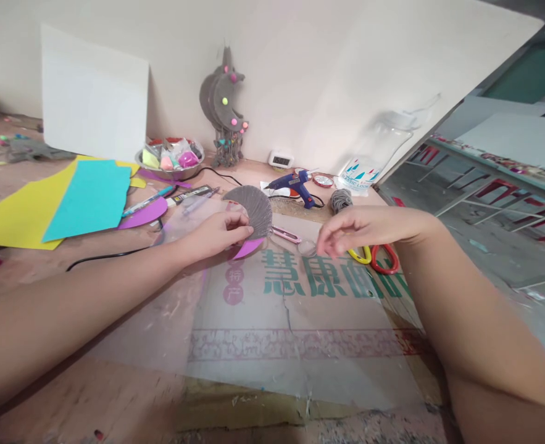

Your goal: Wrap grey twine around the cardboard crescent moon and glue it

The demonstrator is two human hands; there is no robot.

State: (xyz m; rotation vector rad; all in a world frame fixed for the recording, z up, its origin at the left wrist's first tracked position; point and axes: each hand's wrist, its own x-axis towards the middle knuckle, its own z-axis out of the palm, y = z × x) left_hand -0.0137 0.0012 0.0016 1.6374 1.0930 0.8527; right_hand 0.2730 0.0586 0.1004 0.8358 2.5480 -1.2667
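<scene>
My left hand [219,233] pinches the edge of a crescent-shaped card piece [252,213] wrapped in grey yarn, its purple tip showing below. My right hand [350,231] hovers to the right with fingers curled down over a small clear round thing [307,248] on the printed cardboard sheet [300,320]; whether it grips it is unclear. A grey yarn ball [341,199] lies behind that hand. Small pink snips [285,234] lie between my hands.
A blue glue gun [296,184], scissors with yellow and red handles [378,257], a bowl of coloured bits [173,158], yellow and teal paper sheets [75,200], pens [168,197] and a finished grey moon ornament [226,105] against the wall. The table edge drops off at right.
</scene>
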